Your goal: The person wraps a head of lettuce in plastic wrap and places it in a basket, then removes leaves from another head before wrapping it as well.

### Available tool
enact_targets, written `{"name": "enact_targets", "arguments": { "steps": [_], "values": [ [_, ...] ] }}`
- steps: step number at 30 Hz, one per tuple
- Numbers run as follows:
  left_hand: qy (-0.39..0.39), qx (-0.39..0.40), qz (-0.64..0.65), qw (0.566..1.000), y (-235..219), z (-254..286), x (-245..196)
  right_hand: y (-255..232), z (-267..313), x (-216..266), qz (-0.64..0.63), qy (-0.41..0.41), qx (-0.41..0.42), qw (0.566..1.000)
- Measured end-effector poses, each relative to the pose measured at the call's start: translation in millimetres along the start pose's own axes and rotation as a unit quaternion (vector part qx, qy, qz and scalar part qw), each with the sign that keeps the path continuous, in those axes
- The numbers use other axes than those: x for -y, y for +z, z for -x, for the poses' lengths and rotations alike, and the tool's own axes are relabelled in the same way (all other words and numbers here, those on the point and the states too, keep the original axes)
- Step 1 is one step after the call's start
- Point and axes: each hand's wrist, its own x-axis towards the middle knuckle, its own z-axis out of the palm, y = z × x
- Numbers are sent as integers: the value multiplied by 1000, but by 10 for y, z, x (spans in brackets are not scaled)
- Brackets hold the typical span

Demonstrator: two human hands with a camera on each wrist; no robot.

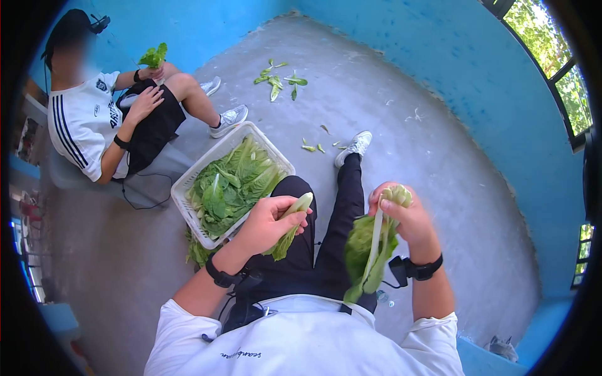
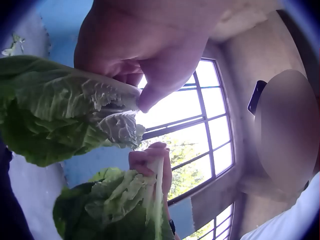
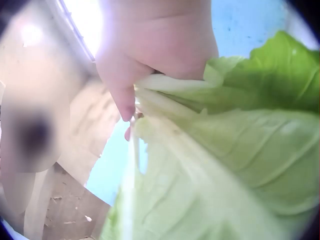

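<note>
My left hand (image 1: 266, 222) grips a lettuce leaf (image 1: 302, 204) near its pale stem end, with the green part hanging below the fingers. The left wrist view shows thumb and fingers of the left hand (image 2: 145, 40) pinching that leaf (image 2: 55, 107), which spreads sideways. In my right hand (image 1: 412, 219) is a bunch of lettuce leaves (image 1: 371, 250), held by the pale stem ends, its green blades drooping over my lap. Close up, the right hand (image 3: 160, 45) clasps the stems of the bunch (image 3: 200, 170); some fingers are hidden behind the leaves.
A white plastic basket (image 1: 178, 186) heaped with lettuce (image 1: 229, 182) stands left of my knee. Loose leaves (image 1: 274, 81) and small scraps (image 1: 308, 148) lie on the concrete floor. Another person (image 1: 94, 119) sits at the left holding a leaf (image 1: 153, 56). Blue walls (image 1: 439, 69) surround the floor.
</note>
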Motion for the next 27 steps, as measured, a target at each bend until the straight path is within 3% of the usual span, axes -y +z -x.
{"name": "enact_targets", "arguments": {
  "steps": [2,6,9,16,21,27],
  "values": [
    [2,14,10,1000,28,-11,-20,5,-37,-213,-123,-43,40,991],
    [17,44,50,998,107,-56,-88,95,-142,-327,-238,-84,72,965],
    [28,52,41,997,146,-60,-85,266,-122,-262,-249,-15,40,968],
    [37,46,88,994,177,-154,-100,410,-265,-147,-30,43,18,998],
    [68,64,104,990,161,-181,-47,484,-293,-163,-50,25,17,998],
    [74,23,67,995,190,-148,-23,512,-245,-137,-39,29,45,998]
  ]
}}
